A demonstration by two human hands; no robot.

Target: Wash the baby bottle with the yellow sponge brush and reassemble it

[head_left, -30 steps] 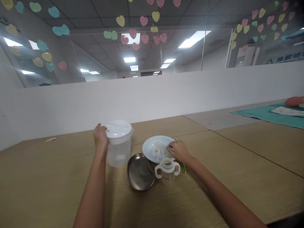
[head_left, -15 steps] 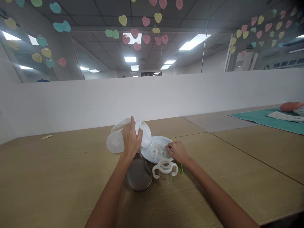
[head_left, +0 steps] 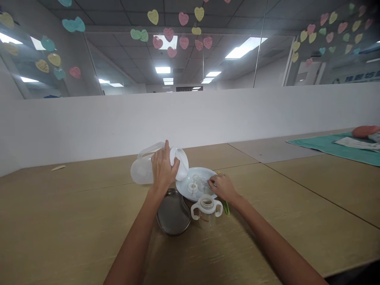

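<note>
My left hand [head_left: 163, 164] is wrapped round a translucent jug [head_left: 142, 171] with a white lid [head_left: 181, 164], tilted so that the lid end hangs over the rim of a white plate [head_left: 184, 189]. My right hand [head_left: 222, 186] pinches the edge of a clear soft piece [head_left: 203, 185] lying on the plate. Beside it on the plate is a white ring with a thin tube [head_left: 192, 187]. An open bottle with two white handles [head_left: 207, 209] stands in front of the plate. Left of the bottle is a dark metal tray [head_left: 173, 213].
A green strip [head_left: 226, 208] lies right of the bottle, partly under my right hand. Far right is a teal cloth [head_left: 341, 148] with a red item [head_left: 364, 131]. A flat light piece [head_left: 58, 168] lies far left. A white wall [head_left: 133, 122] bounds the table's back.
The view has shifted slightly. The jug in my left hand and the fingers of my right hand stay nearly in the same place over the plate.
</note>
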